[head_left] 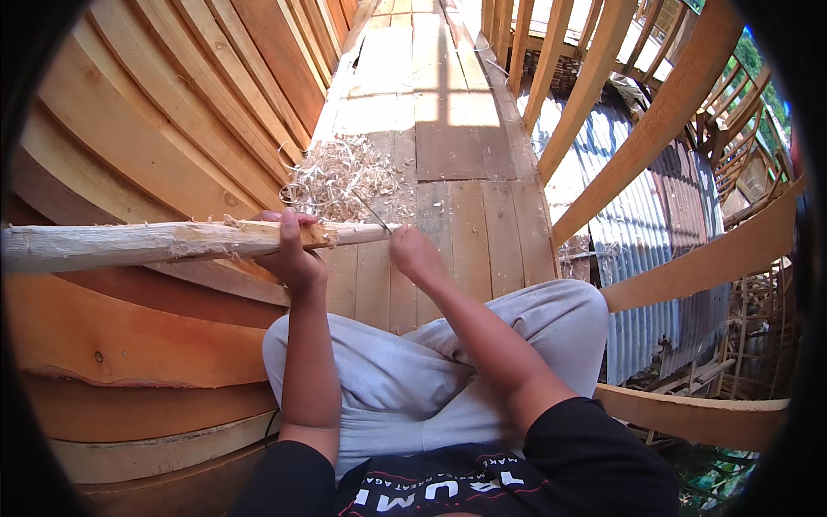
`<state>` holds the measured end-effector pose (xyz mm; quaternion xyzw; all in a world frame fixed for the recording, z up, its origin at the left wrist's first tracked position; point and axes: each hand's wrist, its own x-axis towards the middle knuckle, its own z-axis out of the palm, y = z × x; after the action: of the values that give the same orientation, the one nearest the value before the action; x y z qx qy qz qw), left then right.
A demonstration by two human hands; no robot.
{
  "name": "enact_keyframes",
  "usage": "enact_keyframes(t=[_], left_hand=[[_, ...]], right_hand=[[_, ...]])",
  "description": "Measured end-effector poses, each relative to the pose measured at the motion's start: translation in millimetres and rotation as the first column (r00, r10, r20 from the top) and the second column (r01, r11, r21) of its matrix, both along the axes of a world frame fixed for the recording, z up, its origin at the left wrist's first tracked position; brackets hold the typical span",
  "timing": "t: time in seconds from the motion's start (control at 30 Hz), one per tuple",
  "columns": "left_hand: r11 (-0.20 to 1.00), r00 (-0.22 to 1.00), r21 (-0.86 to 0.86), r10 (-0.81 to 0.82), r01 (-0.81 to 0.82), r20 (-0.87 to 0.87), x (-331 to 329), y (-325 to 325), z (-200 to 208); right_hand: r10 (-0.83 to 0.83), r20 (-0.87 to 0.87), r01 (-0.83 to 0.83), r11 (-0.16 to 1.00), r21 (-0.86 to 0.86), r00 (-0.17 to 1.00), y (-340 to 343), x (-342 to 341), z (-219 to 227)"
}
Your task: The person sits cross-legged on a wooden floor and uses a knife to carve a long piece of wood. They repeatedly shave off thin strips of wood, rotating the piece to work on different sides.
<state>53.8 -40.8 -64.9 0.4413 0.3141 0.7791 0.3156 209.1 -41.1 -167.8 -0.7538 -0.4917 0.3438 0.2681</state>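
A long pale wooden pole [129, 245] reaches in from the left edge and lies level above my crossed legs. Rough, lifted fibres run along its upper side, and its right end narrows to a smooth, whittled tip. My left hand [299, 261] is closed around the pole close to that end, gripping from below with the thumb up. At the tip is my right hand [414, 255], a fist around a knife [374, 213] with a thin blade pointing up and left. The handle is hidden inside the fist. Whether the blade touches the wood, I cannot tell.
Curly wood shavings [345, 177] are heaped on the plank floor [461, 215] just beyond the pole. Stacked boards [129, 112] line the left side. Wooden railing slats [659, 108] stand on the right, with corrugated metal sheets [633, 250] below them.
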Motion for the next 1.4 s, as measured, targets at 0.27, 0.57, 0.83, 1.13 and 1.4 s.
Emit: enact_keyframes(t=[0.27,0.57,0.83,1.13,1.4], left_hand=[[1.000,0.999,0.022,-0.009,0.008,0.050,-26.6,7.7,-2.2],[0.991,0.987,0.047,-0.129,0.125,0.099,-17.0,9.9,-3.2],[0.986,0.986,0.074,-0.154,0.149,0.063,-18.0,8.4,-5.0],[0.999,0.983,0.006,-0.049,0.048,0.175,-38.5,17.3,-6.1],[0.995,0.982,0.037,-0.101,0.096,0.162,-33.6,16.5,-7.7]], right_hand=[[0.169,-0.027,-0.167,0.984,0.056,0.985,-8.3,-29.1,42.9],[0.028,-0.030,-0.027,0.998,0.054,0.999,9.8,1.9,-42.0],[0.066,0.055,-0.073,0.986,0.152,0.996,-2.1,-24.4,20.6],[0.233,0.136,-0.242,0.968,0.058,0.963,-6.4,-27.6,19.5],[0.247,0.074,-0.257,0.940,0.224,0.966,-1.9,-15.5,-19.1]])
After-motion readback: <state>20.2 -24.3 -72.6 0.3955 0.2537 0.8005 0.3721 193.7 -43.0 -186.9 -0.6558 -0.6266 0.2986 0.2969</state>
